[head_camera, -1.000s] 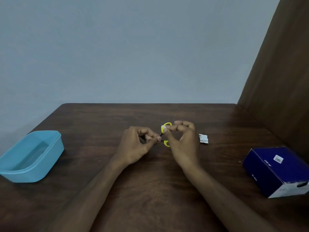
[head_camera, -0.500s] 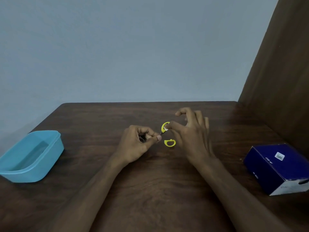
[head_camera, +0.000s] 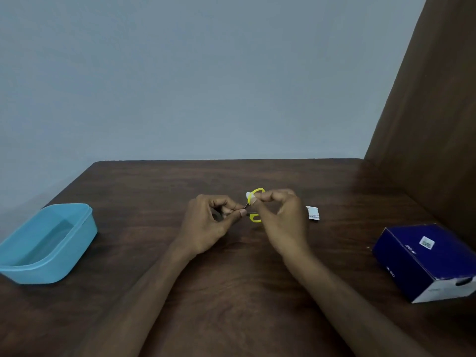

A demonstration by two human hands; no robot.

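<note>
Over the middle of the table (head_camera: 231, 292), the left hand (head_camera: 206, 225) pinches the blades of the yellow-handled scissors (head_camera: 255, 218). The right hand (head_camera: 283, 220) pinches a white wad (head_camera: 249, 195) against the upper loop. Rub gently and clamp the blades firmly.

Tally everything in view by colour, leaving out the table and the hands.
Light blue: 1, plastic tub
Dark blue: 1, box
Yellow: 1, yellow-handled scissors
White: 2, white scrap and small packet
Total: 5
</note>
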